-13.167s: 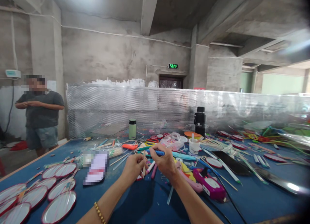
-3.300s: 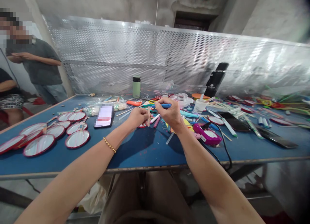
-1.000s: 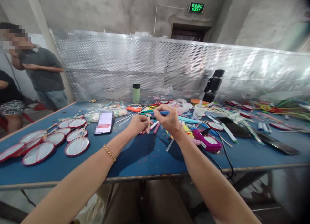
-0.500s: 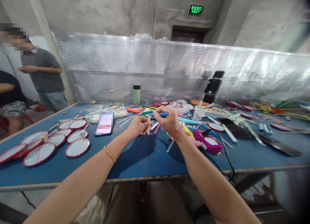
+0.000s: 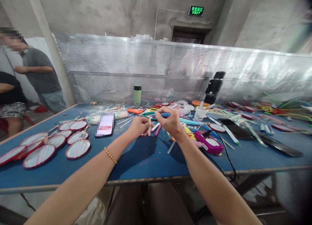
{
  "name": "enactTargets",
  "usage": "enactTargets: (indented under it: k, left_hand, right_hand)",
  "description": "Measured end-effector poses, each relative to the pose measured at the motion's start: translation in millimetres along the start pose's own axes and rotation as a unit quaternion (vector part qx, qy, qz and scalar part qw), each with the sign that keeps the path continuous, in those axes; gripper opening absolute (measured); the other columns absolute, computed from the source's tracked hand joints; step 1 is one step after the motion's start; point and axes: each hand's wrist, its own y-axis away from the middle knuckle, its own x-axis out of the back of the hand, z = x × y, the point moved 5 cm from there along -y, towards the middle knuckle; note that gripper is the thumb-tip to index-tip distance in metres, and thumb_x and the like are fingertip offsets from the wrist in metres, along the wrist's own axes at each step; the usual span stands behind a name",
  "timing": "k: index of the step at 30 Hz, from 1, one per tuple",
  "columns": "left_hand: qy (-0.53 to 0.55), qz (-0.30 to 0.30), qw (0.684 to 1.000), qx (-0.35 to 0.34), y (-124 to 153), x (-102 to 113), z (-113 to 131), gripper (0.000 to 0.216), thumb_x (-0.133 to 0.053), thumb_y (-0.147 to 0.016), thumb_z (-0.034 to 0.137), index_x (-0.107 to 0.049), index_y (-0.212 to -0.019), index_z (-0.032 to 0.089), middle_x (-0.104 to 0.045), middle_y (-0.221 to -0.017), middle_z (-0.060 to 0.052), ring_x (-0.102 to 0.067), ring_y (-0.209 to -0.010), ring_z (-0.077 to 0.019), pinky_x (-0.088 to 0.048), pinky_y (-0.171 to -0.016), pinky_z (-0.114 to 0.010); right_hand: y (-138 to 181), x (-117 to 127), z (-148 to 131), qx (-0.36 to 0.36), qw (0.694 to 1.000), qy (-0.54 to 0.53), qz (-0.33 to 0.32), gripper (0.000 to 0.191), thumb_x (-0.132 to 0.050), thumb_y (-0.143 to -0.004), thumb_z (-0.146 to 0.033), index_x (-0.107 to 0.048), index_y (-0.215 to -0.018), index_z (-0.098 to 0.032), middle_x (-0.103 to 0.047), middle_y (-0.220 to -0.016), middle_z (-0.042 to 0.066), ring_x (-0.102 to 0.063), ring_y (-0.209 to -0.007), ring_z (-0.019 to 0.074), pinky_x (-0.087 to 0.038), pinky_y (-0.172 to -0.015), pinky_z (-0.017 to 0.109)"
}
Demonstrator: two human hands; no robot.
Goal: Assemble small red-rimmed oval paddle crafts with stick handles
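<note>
Above the middle of the blue table [image 5: 136, 168], my left hand [image 5: 139, 126] pinches a flat wooden craft stick [image 5: 149, 126], held upright. My right hand [image 5: 172, 121] is closed around a slim blue pen-like tool [image 5: 165, 115], whose teal front end points left, over the top of the stick. Whether its tip touches the stick I cannot tell. Pink and white marker-like sticks [image 5: 158, 130] lie on the table between my hands. A purple device [image 5: 210, 143] with a black cable sits right of my right forearm.
Several red-rimmed round discs [image 5: 78, 149] lie at the left, near a lit phone [image 5: 105, 125]. Behind stand a green bottle [image 5: 137, 95], a white cup [image 5: 201, 113] and a black flask [image 5: 214, 88]. A dark phone [image 5: 235, 128] and markers lie right. A person [image 5: 40, 70] stands beyond the table.
My hands stay in nearly the same place, still holding the craft stick and the blue tool. The standing person at the far left has shifted slightly left.
</note>
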Motion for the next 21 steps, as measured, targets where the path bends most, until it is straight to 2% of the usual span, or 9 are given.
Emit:
enactTargets:
  k: [14, 17, 19, 21]
  left_hand:
    - [-0.024, 0.011, 0.999, -0.026, -2.1, 2.9, -2.6, 0.018, -0.050, -0.072, 0.018, -0.053, -0.054, 0.015, -0.058, -0.048, 0.001, -0.050, -0.043, -0.0076, -0.035, -0.043, -0.016]
    - [-0.025, 0.006, 0.999, -0.027, -1.6, 2.9, -1.3, 0.018, -0.048, -0.072, 0.016, -0.054, -0.055, 0.015, -0.059, -0.048, 0.000, -0.050, -0.042, -0.0075, -0.036, -0.043, -0.016]
    - [-0.026, 0.001, 0.999, -0.027, -0.8, 2.5, 0.9, 0.018, -0.048, -0.072, 0.015, -0.055, -0.055, 0.015, -0.061, -0.049, 0.000, -0.050, -0.043, -0.0072, -0.037, -0.044, -0.015]
    - [-0.025, -0.002, 0.999, -0.025, 0.3, 2.1, 3.1, 0.019, -0.047, -0.073, 0.015, -0.054, -0.055, 0.015, -0.061, -0.048, 0.000, -0.050, -0.042, -0.0069, -0.039, -0.044, -0.015]
  right_hand:
    - [0.2, 0.5, -0.9, 0.007, 1.000, -0.009, -0.001, 0.020, -0.058, -0.079, -0.025, -0.055, -0.061, -0.018, -0.053, -0.058, -0.002, -0.046, -0.054, 0.0107, -0.037, -0.053, 0.024]
    - [-3.9, 6.4, -3.9, -0.002, 0.999, -0.031, 0.024, 0.020, -0.060, -0.080, -0.026, -0.059, -0.062, -0.017, -0.053, -0.058, -0.002, -0.047, -0.053, 0.0105, -0.038, -0.052, 0.024]
    - [-3.7, 13.4, -9.2, -0.036, 0.996, -0.076, 0.035, 0.017, -0.060, -0.083, -0.030, -0.066, -0.074, -0.017, -0.055, -0.057, -0.002, -0.046, -0.049, 0.0100, -0.039, -0.048, 0.024]
    - [5.4, 21.3, -20.0, -0.089, 0.985, -0.144, 0.016, 0.024, -0.057, -0.087, -0.037, -0.069, -0.097, -0.018, -0.060, -0.059, -0.001, -0.045, -0.043, 0.0093, -0.037, -0.041, 0.024]
